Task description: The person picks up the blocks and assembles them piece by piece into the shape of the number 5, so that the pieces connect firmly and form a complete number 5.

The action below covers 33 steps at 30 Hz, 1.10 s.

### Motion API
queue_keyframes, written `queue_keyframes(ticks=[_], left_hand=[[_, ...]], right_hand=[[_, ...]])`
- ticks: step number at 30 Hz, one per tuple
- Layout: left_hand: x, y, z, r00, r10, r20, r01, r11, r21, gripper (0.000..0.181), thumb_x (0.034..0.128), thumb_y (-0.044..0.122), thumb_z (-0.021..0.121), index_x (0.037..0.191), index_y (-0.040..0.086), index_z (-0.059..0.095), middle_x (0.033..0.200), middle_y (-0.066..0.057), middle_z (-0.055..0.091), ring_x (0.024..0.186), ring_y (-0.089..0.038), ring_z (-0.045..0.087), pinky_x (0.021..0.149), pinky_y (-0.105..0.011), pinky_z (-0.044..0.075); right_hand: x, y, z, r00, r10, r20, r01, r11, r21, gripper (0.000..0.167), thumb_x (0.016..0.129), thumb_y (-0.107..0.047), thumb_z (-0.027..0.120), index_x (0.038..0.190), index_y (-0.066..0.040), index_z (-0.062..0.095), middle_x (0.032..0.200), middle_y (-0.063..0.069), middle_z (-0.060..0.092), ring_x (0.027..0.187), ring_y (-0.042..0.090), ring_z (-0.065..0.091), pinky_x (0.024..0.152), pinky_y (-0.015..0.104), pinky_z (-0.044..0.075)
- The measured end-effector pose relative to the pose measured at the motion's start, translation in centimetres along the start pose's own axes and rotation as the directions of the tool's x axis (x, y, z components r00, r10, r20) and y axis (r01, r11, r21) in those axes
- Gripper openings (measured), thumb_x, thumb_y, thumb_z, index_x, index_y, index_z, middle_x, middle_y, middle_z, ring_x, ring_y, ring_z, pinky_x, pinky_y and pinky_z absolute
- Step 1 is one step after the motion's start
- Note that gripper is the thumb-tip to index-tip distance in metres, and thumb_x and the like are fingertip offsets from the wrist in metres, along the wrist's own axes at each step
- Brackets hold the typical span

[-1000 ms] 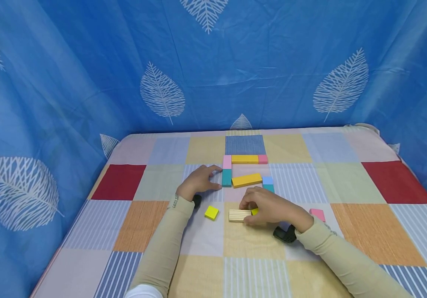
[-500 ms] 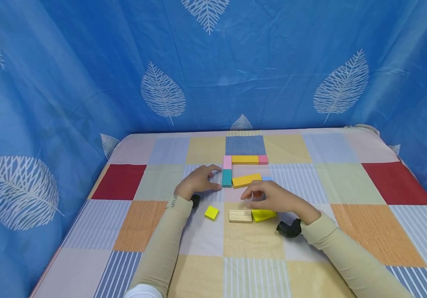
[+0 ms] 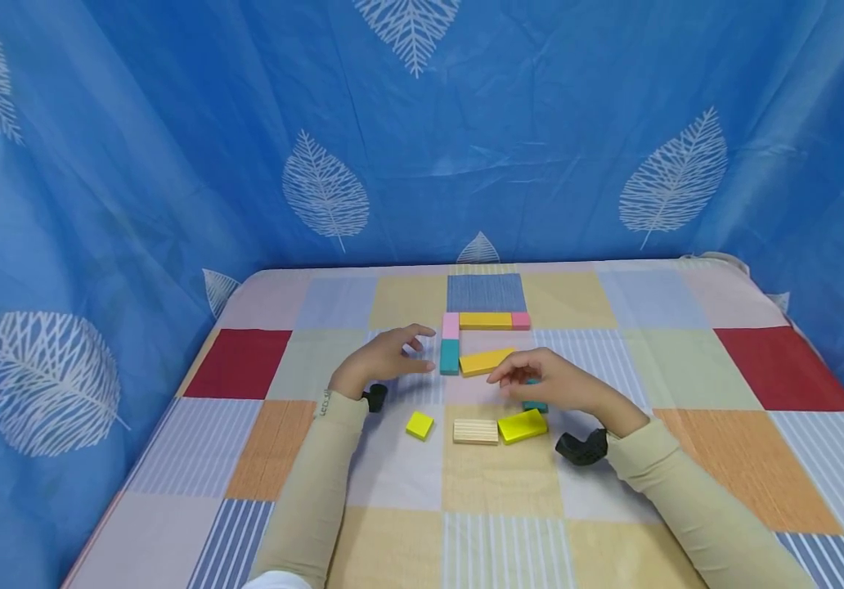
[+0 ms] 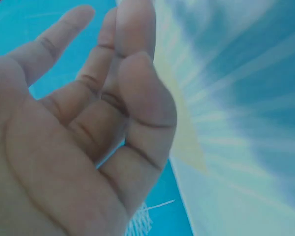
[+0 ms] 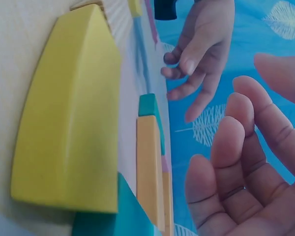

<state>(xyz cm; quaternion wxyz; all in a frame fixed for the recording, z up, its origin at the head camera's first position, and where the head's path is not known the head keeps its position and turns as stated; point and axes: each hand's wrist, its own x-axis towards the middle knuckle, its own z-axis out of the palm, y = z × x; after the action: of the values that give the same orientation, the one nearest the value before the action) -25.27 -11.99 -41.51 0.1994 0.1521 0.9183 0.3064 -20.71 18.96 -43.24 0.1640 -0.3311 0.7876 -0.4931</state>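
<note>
My left hand [image 3: 385,360] hovers just left of a teal block [image 3: 449,357] and a pink block [image 3: 451,325], its fingers loosely bent and holding nothing. My right hand [image 3: 558,383] is over the right end of a slanted orange block [image 3: 484,362], partly covering another teal block [image 3: 536,406]. In the right wrist view its fingers [image 5: 226,142] curve loosely around bare air. Nearer to me lie a ribbed wooden block [image 3: 476,432] and a yellow block [image 3: 523,426], end to end. That yellow block [image 5: 73,123] looms large in the right wrist view.
A small yellow square block [image 3: 419,425] lies to the left of the wooden one. Farther back, a long orange block [image 3: 485,321] and a small pink block [image 3: 521,321] form a row. A patchwork cloth [image 3: 503,483] covers the table, and blue leaf-print curtains [image 3: 540,123] surround it.
My right hand has left the wooden and yellow blocks and moved up and forward, uncovering the yellow one. My left hand has drawn slightly away from the teal block.
</note>
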Motion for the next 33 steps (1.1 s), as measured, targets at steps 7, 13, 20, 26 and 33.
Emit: queue_keyframes(ticks=[7,13,20,26,33], left_hand=[[-1.7,0.1,-0.7,0.995,0.093,-0.032,-0.095,0.994,-0.048,0.058,0.1032,0.023,0.077,0.156,0.009,0.056,0.140,-0.019,0.063,0.118,-0.036,0.062,0.098,-0.045,0.059],[-2.7,0.3,-0.5,0.984,0.175,-0.028,-0.175,0.985,-0.007,0.053,0.1029,0.016,0.077,0.153,0.009,0.060,0.137,-0.017,0.066,0.116,-0.032,0.062,0.095,-0.040,0.060],[-4.1,0.4,0.0,0.972,0.232,0.021,-0.232,0.973,-0.001,0.049,0.1029,0.016,0.077,0.150,0.012,0.063,0.134,-0.015,0.067,0.113,-0.029,0.063,0.090,-0.036,0.061],[-4.9,-0.6,0.7,0.965,0.258,0.042,-0.259,0.966,0.016,0.045,0.1018,0.017,0.078,0.145,0.012,0.067,0.129,-0.012,0.069,0.111,-0.026,0.064,0.094,-0.037,0.059],[-5.7,-1.5,1.1,0.949,0.299,0.097,-0.297,0.954,-0.034,0.042,0.1019,0.015,0.077,0.143,0.010,0.068,0.125,-0.010,0.069,0.108,-0.023,0.062,0.094,-0.032,0.056]], right_hand=[[-1.3,0.2,-1.0,0.999,0.012,-0.042,-0.012,1.000,0.008,0.020,0.105,-0.001,0.067,0.120,0.011,0.073,0.113,0.025,0.074,0.086,0.016,0.063,0.081,0.024,0.055],[-2.7,0.5,-2.0,0.998,0.008,-0.058,-0.009,1.000,-0.015,0.020,0.106,-0.002,0.067,0.120,0.011,0.073,0.115,0.027,0.073,0.087,0.015,0.064,0.081,0.023,0.056],[-4.4,0.6,-3.2,0.997,0.064,-0.041,-0.065,0.998,-0.021,0.022,0.107,-0.005,0.066,0.123,0.010,0.072,0.119,0.024,0.074,0.094,0.011,0.065,0.088,0.022,0.057],[-5.9,0.6,-4.1,0.996,0.088,-0.017,-0.089,0.995,-0.048,0.021,0.107,-0.005,0.066,0.124,0.007,0.073,0.120,0.020,0.074,0.099,0.011,0.066,0.092,0.023,0.057],[-7.4,1.1,-5.2,0.985,0.169,0.026,-0.169,0.986,-0.006,0.022,0.107,-0.004,0.065,0.125,0.007,0.072,0.114,0.015,0.071,0.093,0.016,0.062,0.085,0.026,0.059]])
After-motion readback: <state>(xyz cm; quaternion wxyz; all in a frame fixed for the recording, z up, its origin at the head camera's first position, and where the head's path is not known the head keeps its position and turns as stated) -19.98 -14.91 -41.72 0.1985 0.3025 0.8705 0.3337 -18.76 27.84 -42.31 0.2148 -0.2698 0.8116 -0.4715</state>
